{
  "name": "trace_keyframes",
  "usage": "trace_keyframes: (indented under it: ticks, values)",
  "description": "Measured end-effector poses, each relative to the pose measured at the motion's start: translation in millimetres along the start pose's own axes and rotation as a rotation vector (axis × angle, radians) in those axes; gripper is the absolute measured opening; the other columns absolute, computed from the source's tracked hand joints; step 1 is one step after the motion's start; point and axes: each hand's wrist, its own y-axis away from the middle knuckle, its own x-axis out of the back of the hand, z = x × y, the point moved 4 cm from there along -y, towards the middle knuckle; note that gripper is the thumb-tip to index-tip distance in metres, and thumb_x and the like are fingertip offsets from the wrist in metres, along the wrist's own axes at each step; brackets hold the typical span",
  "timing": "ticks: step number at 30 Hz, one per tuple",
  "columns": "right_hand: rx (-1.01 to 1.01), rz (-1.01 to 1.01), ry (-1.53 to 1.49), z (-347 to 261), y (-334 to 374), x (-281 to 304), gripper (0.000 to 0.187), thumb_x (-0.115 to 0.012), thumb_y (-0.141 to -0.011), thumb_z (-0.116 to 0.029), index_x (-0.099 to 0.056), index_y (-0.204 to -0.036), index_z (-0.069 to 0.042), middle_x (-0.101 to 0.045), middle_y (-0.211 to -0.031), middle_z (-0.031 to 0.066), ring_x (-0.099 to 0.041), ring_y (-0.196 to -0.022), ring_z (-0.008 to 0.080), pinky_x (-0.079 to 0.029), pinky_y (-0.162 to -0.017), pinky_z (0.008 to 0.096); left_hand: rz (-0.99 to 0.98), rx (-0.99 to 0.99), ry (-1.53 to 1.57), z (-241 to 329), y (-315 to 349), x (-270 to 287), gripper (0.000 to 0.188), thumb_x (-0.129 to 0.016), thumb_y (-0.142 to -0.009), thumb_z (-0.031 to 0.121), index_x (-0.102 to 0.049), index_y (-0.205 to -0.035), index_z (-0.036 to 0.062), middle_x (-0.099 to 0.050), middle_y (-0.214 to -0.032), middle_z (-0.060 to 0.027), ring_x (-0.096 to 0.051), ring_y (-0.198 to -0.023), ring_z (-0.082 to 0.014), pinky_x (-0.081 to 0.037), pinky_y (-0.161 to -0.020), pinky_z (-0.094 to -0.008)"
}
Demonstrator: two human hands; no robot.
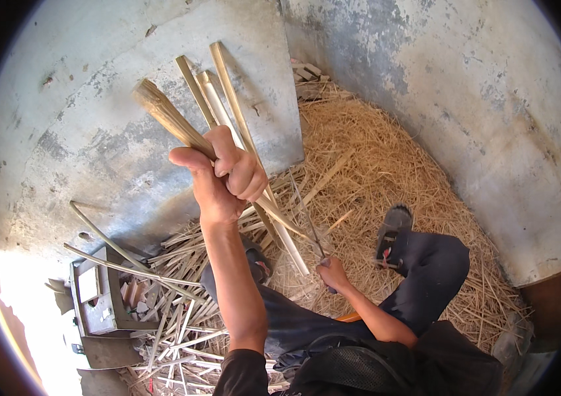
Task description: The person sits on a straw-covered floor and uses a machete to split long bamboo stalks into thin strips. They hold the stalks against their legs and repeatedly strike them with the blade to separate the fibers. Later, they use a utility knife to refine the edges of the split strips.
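My left hand [224, 168] is raised with its fingers wrapped round a pale wooden or bamboo stick [169, 115]. The stick's thick, rough end points up and away to the left; its thinner lower end slants down towards my right hand [334, 274]. In that hand, closed round a dark handle, is a long thin-bladed knife [305, 210]. The blade points up and away, close beside or against the stick's lower end; which of these I cannot tell. Behind my left hand, several split strips [229, 86] lean on the wall.
Straw-like shavings [366, 152] cover the floor in the corner between two worn, peeling walls [452, 86]. Cut strips [175, 330] lie heaped at left, beside a grey box-like frame [99, 300] holding broken pieces. My bent legs [435, 264] spread around the work area.
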Motion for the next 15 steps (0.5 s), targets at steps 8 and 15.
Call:
trace_keyframes:
  ticks: [8,15]
  values:
    - [0.234,0.204,0.177,27.4,-15.5,3.4,0.018,-0.063,-0.089,-0.009,-0.057,-0.077,0.003,-0.058,-0.06,0.0094,-0.059,-0.05,0.0221,-0.045,-0.05,0.0386,0.077,-0.004,-0.071,-0.6,0.0,2.1,0.06,-0.036,-0.095,0.073,-0.035,-0.078,0.015,-0.015,-0.047,0.007,-0.009,-0.037,-0.0054,-0.009,-0.034,-0.0246]
    - [-0.013,0.065,0.051,-12.9,19.1,-1.9,0.013,-0.064,-0.089,-0.008,-0.063,-0.089,0.006,-0.058,-0.062,0.009,-0.056,-0.053,0.0194,-0.044,-0.053,0.0394,0.002,-0.032,-0.007,5.5,11.6,-2.1,0.058,-0.04,-0.097,0.068,-0.035,-0.076,0.0142,-0.017,-0.045,0.0071,-0.013,-0.034,-0.0053,-0.011,-0.031,-0.0248]
